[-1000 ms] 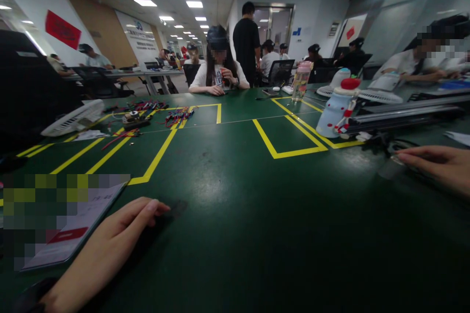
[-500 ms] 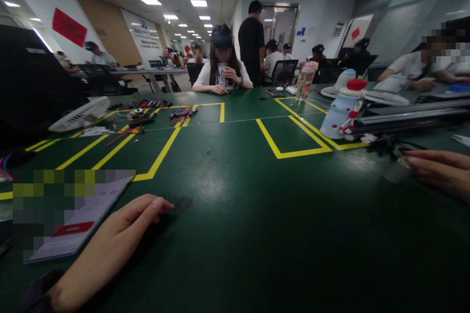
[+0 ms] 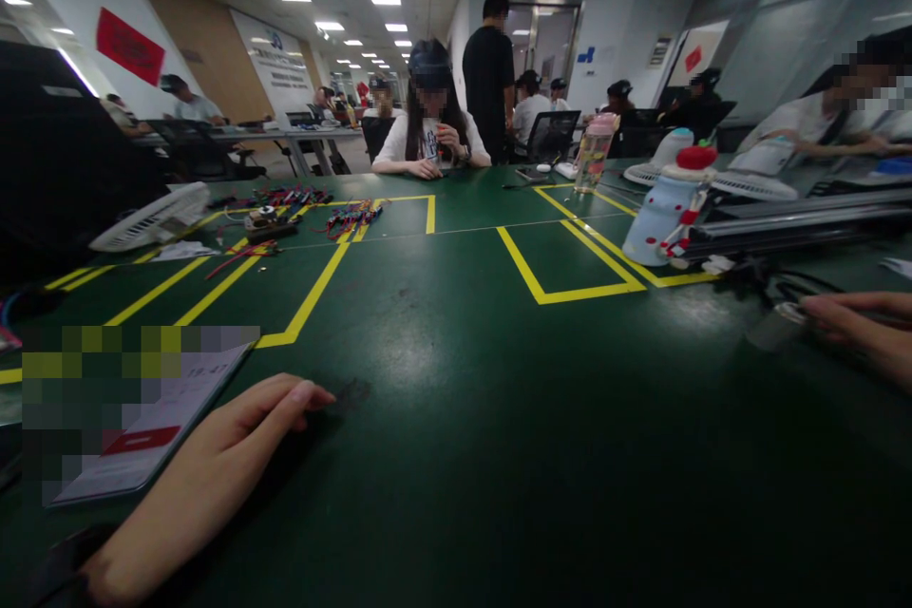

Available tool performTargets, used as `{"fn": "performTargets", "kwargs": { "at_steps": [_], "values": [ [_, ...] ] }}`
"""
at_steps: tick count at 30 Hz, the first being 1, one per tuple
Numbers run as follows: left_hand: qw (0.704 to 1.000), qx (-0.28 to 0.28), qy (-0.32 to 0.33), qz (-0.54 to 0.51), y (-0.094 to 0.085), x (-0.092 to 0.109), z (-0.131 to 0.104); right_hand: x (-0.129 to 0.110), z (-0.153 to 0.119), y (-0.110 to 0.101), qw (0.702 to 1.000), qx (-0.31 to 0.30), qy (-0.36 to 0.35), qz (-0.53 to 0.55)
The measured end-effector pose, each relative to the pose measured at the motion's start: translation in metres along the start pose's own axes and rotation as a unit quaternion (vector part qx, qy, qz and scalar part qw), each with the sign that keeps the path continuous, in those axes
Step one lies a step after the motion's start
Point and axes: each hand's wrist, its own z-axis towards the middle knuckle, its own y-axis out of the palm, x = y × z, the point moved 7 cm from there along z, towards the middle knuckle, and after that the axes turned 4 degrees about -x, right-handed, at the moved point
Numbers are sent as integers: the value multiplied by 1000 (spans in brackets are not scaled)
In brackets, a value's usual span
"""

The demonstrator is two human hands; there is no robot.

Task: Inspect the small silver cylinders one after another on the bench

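Note:
My left hand [image 3: 277, 418] rests on the green table, thumb against the curled fingers. Whatever the fingertips may hold is hidden beneath them. A dark smudge [image 3: 352, 394] marks the tabletop just beyond. Beside the wrist lies a tablet-like screen or clear-cased sheet [image 3: 142, 442], partly blurred out. At the right edge my right hand [image 3: 865, 332] pinches the near end of a small grey cylinder with a shiny round end [image 3: 776, 327]. Its exact kind is too dim to tell. Part of the right hand is out of view.
Yellow tape [image 3: 591, 293] outlines areas on the table [image 3: 463, 456]. On the left are a white fan [image 3: 153, 217] and bundled coloured wires [image 3: 352, 218]. A light-blue bottle [image 3: 652, 218], a clear bottle [image 3: 594, 157] and metal rails [image 3: 798, 226] stand or lie right. A person [image 3: 431, 128] sits opposite.
The view has shifted slightly. My right hand and the grey cylinder sit marginally farther right. My left hand keeps its pose.

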Motion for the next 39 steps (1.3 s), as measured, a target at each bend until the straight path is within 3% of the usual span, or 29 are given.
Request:
{"fn": "performTargets", "kwargs": {
  "at_steps": [3,6,9,15,18,21,22,24,27,30,32,35,37,39],
  "values": [
    [1000,-6,1,-1,2,-5,1,1,-4,5,994,-65,87,31],
    [1000,-4,-2,-3,2,-4,1,-6,-11,6,985,-92,118,87],
    [1000,-7,-5,-8,2,-3,0,-14,-16,7,981,-105,110,120],
    [1000,0,2,-1,2,-9,2,-17,-13,10,989,-124,67,52],
    [1000,1,2,-1,2,-8,2,-32,-22,5,996,-84,35,9],
    [1000,6,4,2,1,0,1,-75,-49,1,998,-11,-37,55],
    [1000,6,4,3,0,4,0,-97,-62,5,991,-14,-81,106],
    [1000,3,0,5,0,10,-2,-148,-93,22,953,-79,-189,225],
    [1000,0,-2,3,-1,13,-4,-228,-151,55,848,-224,-352,327],
    [1000,0,4,0,-1,6,-4,-280,-198,79,763,-303,-444,359],
    [1000,0,8,-3,0,-3,-1,-295,-214,90,738,-327,-466,362],
    [1000,-17,13,-5,3,-9,5,-300,-222,97,733,-330,-479,352],
    [999,-43,30,-6,9,2,9,-298,-222,98,736,-327,-480,349],
    [995,-59,82,-7,17,31,13,-296,-221,102,737,-336,-469,353]
  ]
}}
